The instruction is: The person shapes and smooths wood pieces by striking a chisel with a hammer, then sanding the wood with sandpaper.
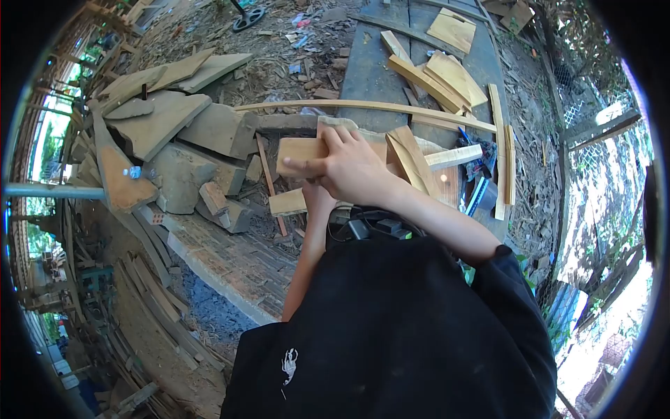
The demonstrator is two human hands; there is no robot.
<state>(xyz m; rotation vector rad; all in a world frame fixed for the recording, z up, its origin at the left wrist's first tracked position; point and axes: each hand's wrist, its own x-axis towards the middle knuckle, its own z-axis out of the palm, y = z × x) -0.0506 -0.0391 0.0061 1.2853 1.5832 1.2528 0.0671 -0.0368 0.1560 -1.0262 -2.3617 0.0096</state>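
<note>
My right hand [352,166] grips a short wooden board [294,150] from above, one digit stretched along its face and the other fingers over its far side. Below it, my left hand [319,197] is mostly covered by the right hand and the board; its fingers are hidden. A second pale wood piece [287,203] lies just beneath, left of my left hand. Right of the hands, a brown board with curved markings [410,159] leans among other pieces, beside a light wood strip [457,156].
Broken slabs [157,126] are heaped at the left. A long thin strip [300,104] crosses beyond the hands. Cut boards [457,77] lie on a dark panel [370,66] at the far right. A blue-edged tool [477,195] sits near my right forearm; a brick ledge [223,255] runs lower left.
</note>
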